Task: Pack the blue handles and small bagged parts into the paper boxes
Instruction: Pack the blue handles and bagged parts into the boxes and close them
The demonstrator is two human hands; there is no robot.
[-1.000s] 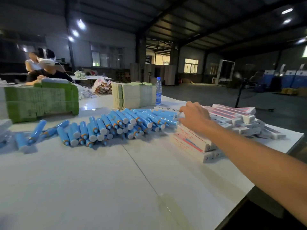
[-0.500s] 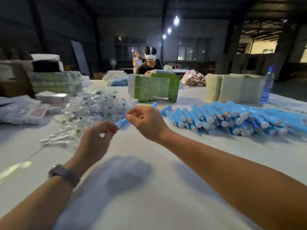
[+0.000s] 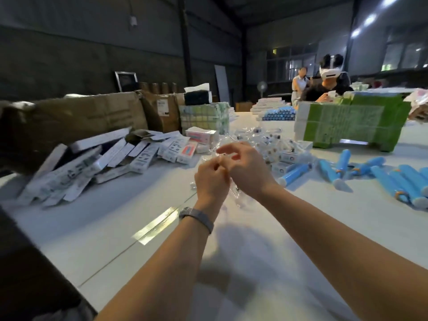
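My left hand (image 3: 212, 179) and my right hand (image 3: 249, 169) meet above the middle of the white table (image 3: 254, 262). Together they pinch a small clear bagged part (image 3: 236, 193), which hangs crumpled below the fingers. My right index finger sticks out to the left. Just beyond my hands lies a pile of more bagged parts (image 3: 266, 140). Several blue handles (image 3: 393, 181) are scattered on the table to the right, one of them (image 3: 295, 173) close behind my right wrist. A heap of white paper boxes (image 3: 104, 163) lies to the left.
Brown cardboard cartons (image 3: 74, 121) stand behind the paper boxes at the left. A green and white block of stacked packs (image 3: 352, 123) stands at the back right. Another person (image 3: 328, 86) sits beyond it. A dark edge (image 3: 27, 274) borders the table at the lower left.
The view has swung left from the box stack to the bag pile. My right hand left the boxes and joined the left; the blue handle between them earlier is gone, and a clear bag is there.
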